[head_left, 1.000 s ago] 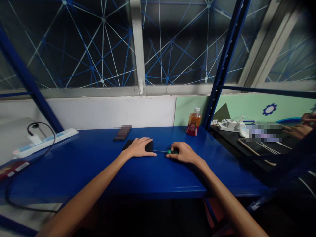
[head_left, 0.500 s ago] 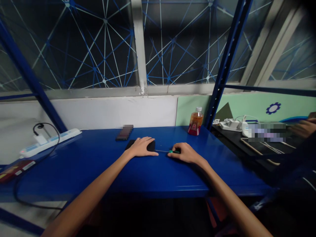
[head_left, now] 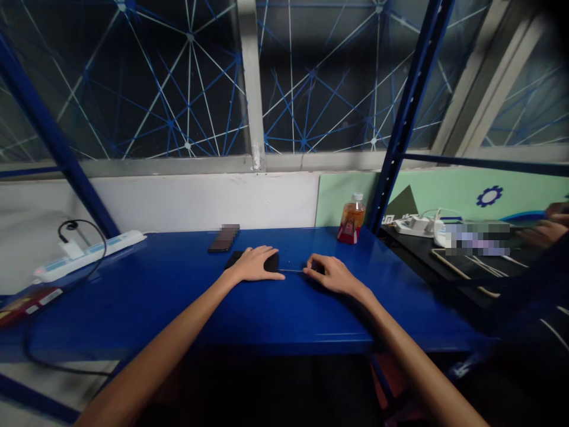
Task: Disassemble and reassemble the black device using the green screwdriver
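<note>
My left hand [head_left: 256, 264] lies over a flat black box-like object [head_left: 235, 258] on the blue table, fingers spread and thumb apart, holding it down. Most of that object is hidden under the palm. To the right, my right hand [head_left: 329, 272] is closed around the handle of a screwdriver [head_left: 291, 271]. Its thin metal shaft points left and reaches the right edge of the black object. The handle is mostly covered by the fingers, and the tip's exact contact cannot be made out. A few tiny specks lie on the table just behind the shaft.
A phone [head_left: 224, 238] lies behind my left hand. A drink bottle [head_left: 351, 219] stands at the back right. On the left are a white power strip [head_left: 93, 255], a black cable and a red box [head_left: 29, 305]. Another person's hand [head_left: 551, 228] shows at a black side table.
My right fingers have shifted on the screwdriver, so the green part of its handle no longer shows. My left hand and the black object stay in place.
</note>
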{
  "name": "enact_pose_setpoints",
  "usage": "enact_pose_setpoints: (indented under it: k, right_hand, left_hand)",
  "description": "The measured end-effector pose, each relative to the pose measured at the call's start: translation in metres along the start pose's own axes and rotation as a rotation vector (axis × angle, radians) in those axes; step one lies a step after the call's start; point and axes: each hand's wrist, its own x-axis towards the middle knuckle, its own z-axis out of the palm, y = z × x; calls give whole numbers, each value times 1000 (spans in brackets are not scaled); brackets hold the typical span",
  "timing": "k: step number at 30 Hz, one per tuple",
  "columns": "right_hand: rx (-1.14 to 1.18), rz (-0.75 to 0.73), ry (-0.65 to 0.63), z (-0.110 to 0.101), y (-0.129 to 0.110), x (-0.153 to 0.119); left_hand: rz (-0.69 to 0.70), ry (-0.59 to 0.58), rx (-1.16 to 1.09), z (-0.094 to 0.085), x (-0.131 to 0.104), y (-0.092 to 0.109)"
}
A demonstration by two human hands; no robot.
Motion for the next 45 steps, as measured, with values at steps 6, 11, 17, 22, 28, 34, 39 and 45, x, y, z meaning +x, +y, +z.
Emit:
enact_pose_setpoints:
  k: [6,11,17,22,28,34,39,45]
  right_hand:
    - [-88,-3,16,2,1,-1]
    - [-153,-20,22,5,-4,-3]
    - [-275,-12,41,4,-13,-8]
    - [-327,-53,66,5,-15,-9]
    - [-325,-51,48,6,-9,-7]
    - [-339,48,21,9,-8,-5]
    - [-323,124,24,8,-7,-4]
    - [-310,111,39,6,-6,-4]
  left_hand:
    - [10,12,-13,3,2,-4]
    - [21,27,-23,5,3,-6]
    - [17,33,-31,6,3,-6]
    - [14,18,-41,4,2,-5]
    - [10,15,-45,4,2,-4]
    - [10,5,-69,1,1,-3]
    - [113,21,-207,-13,-5,-1]
    - [173,-29,-300,-20,-6,5]
